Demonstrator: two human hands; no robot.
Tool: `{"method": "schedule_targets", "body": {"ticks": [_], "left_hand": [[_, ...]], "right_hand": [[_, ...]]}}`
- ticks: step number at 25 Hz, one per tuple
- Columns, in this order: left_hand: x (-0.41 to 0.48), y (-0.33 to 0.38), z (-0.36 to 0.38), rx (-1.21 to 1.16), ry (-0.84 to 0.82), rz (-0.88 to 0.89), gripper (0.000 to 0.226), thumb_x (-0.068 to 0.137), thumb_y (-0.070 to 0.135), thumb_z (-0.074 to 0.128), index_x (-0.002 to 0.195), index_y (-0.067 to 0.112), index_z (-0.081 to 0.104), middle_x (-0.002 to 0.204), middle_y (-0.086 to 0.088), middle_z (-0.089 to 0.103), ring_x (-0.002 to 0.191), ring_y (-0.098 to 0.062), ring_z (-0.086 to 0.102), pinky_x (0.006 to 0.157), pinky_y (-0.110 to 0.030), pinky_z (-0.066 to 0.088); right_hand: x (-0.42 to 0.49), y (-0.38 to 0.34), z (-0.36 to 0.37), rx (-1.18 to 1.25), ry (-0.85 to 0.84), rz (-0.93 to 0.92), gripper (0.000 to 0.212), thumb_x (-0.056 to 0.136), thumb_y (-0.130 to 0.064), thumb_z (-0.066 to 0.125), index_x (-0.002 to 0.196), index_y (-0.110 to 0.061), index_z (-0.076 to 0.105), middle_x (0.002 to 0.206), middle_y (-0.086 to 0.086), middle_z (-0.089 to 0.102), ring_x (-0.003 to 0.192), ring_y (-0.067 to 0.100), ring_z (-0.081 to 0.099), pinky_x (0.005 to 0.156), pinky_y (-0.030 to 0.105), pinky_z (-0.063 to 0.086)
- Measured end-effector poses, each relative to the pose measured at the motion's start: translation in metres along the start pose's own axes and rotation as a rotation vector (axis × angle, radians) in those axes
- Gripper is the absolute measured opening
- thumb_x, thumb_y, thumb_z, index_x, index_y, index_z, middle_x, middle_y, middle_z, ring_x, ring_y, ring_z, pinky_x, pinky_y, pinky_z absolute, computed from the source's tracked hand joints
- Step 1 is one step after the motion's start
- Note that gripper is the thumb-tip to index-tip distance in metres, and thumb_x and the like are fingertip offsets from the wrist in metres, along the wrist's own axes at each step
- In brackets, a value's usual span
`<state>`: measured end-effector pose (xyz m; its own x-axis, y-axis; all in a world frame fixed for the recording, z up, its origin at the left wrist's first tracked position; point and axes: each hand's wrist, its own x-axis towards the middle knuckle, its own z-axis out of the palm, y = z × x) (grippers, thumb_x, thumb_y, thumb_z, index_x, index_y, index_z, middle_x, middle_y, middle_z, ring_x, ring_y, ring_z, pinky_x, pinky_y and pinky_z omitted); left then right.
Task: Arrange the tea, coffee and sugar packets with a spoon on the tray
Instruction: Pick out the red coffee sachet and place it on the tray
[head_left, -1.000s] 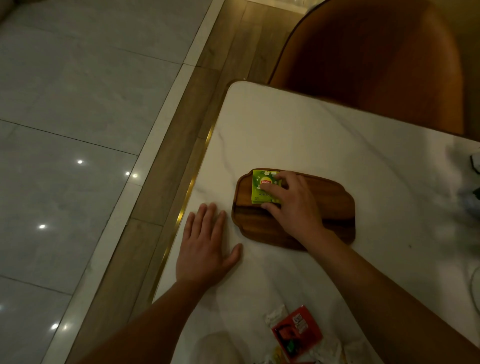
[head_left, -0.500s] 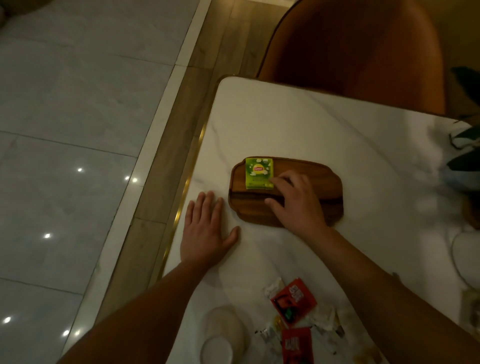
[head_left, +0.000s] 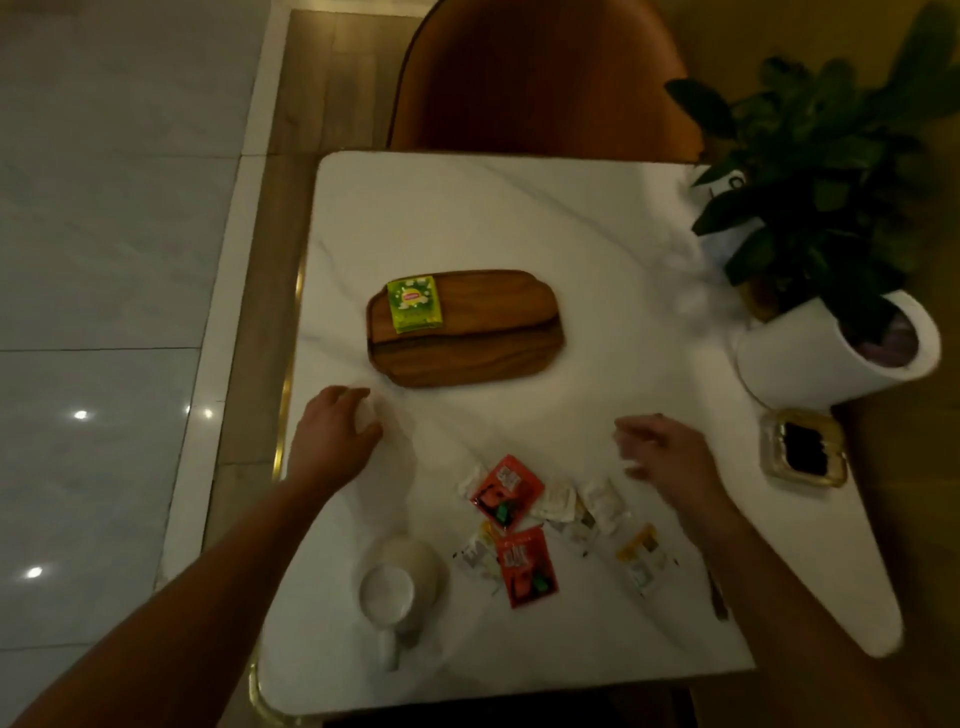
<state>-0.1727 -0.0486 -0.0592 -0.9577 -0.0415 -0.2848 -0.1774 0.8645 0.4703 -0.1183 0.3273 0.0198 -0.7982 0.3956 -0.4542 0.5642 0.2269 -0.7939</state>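
The green tea packet (head_left: 414, 303) lies flat on the left end of the wooden tray (head_left: 467, 358). The tray sits mid-bench, its long axis running left to right. The other packets lie in a loose heap towards the bench's near edge, on the near side of the tray: red packets (head_left: 506, 491), pale sugar packets (head_left: 602, 501) and a yellow one (head_left: 636, 551). The right hand (head_left: 665, 452) is the nearer to the heap, hovering just beside it, blurred, its fingers loosely spread and holding nothing. The left hand (head_left: 332, 441) rests by the bench's left edge with curled fingers. Whether it holds anything, I cannot tell. A white cup (head_left: 400, 582) stands left of the heap.
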Motion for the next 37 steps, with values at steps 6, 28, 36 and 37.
{"method": "schedule_targets", "body": {"ticks": [6,28,36,37], "left_hand": [[-0.051,0.065,0.023,-0.034,-0.132,0.152,0.043,0.087,0.032,0.071,0.128,0.020,0.065,0.117,-0.008,0.067,0.103,-0.026,0.064,0.085,-0.034,0.050],[-0.073,0.114,0.043,-0.361,-0.189,-0.012,0.009,0.084,0.018,0.073,0.093,0.018,0.073,0.088,-0.001,0.073,0.081,-0.022,0.070,0.071,-0.036,0.061],[-0.104,0.116,0.011,-0.989,-0.194,-0.393,0.009,0.093,0.005,0.064,0.100,0.008,0.068,0.086,-0.016,0.077,0.070,-0.030,0.078,0.058,-0.039,0.063],[-0.106,0.118,0.008,-1.013,-0.191,-0.392,0.010,0.093,0.004,0.064,0.101,0.008,0.068,0.085,-0.016,0.077,0.071,-0.032,0.078,0.059,-0.040,0.063]], "right_hand": [[-0.028,0.061,0.044,-0.417,-0.136,-0.094,0.027,0.088,-0.023,0.068,0.114,-0.018,0.068,0.110,0.000,0.069,0.091,0.011,0.061,0.079,0.024,0.046],[-0.062,0.070,0.054,-0.346,-0.304,-0.041,0.011,0.076,-0.026,0.081,0.076,-0.018,0.072,0.084,-0.003,0.070,0.082,0.016,0.064,0.064,0.024,0.048],[-0.079,0.020,0.044,0.152,0.061,-0.278,0.009,0.083,-0.022,0.075,0.079,-0.028,0.070,0.078,-0.008,0.073,0.068,0.006,0.068,0.055,0.020,0.054],[-0.082,0.015,0.049,0.068,0.031,-0.387,0.010,0.083,-0.021,0.075,0.080,-0.029,0.071,0.080,-0.011,0.072,0.075,0.005,0.067,0.062,0.018,0.054]]}}
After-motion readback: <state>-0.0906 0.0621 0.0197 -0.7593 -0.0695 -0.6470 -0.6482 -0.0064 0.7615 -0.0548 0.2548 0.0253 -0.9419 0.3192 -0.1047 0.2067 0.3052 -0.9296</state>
